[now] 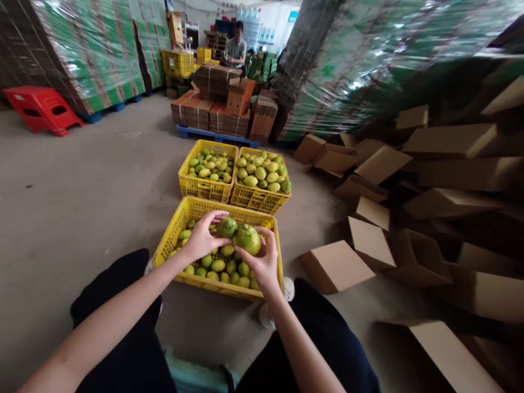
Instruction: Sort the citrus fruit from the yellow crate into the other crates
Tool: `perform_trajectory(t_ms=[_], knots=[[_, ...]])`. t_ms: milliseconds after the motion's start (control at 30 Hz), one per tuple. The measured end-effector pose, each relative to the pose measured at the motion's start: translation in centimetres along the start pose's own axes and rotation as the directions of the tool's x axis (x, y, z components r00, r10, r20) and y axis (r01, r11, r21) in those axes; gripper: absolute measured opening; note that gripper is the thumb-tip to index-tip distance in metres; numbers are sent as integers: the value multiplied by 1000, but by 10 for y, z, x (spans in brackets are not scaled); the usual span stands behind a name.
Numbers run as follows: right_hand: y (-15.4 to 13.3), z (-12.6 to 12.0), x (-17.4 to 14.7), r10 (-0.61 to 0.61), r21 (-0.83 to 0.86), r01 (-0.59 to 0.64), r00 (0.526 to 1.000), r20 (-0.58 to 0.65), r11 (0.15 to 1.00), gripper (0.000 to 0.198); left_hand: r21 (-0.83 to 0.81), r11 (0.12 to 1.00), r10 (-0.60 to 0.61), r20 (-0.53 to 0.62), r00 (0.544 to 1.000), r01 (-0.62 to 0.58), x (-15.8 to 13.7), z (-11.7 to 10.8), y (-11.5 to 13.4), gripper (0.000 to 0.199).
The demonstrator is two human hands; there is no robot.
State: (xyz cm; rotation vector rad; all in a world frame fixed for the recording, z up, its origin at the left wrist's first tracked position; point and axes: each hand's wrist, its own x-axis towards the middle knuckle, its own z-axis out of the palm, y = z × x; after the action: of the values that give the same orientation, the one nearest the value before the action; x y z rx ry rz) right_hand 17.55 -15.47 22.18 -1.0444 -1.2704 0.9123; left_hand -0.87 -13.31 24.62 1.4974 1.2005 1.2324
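Observation:
My left hand (203,238) is closed around a dark green lemon (226,227), thumb below and fingers above. In my right hand (264,256) is a larger yellow-green lemon (248,240), gripped between thumb and fingers. The two fruits are held side by side, close together, above a yellow plastic crate (186,210) that stands between my feet. Inside that crate lie many green and yellow lemons (218,266), partly hidden by my hands and wrists.
Behind the near crate stand two more yellow crates (204,191) of lemons. Cardboard boxes (341,265) lie scattered on the right. Flattened cartons (196,109) sit on a blue pallet (216,135). A red stool (43,109) is at left; a person (236,49) sits at the back.

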Motion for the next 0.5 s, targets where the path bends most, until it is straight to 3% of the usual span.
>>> perform_trajectory(t_ms=[100, 267, 500], knots=[[-1, 4, 3, 164, 174, -162, 987, 6, 971, 55, -107, 992, -81, -76, 994, 73, 3, 3, -3, 61], [2, 10, 8, 395, 408, -366, 918, 14, 836, 53, -270, 947, -191, -44, 981, 173, 9, 1, 1, 64], [-5, 9, 12, 431, 492, -414, 898, 86, 766, 45, -436, 821, -395, 33, 918, 368, 11, -5, 11, 61]])
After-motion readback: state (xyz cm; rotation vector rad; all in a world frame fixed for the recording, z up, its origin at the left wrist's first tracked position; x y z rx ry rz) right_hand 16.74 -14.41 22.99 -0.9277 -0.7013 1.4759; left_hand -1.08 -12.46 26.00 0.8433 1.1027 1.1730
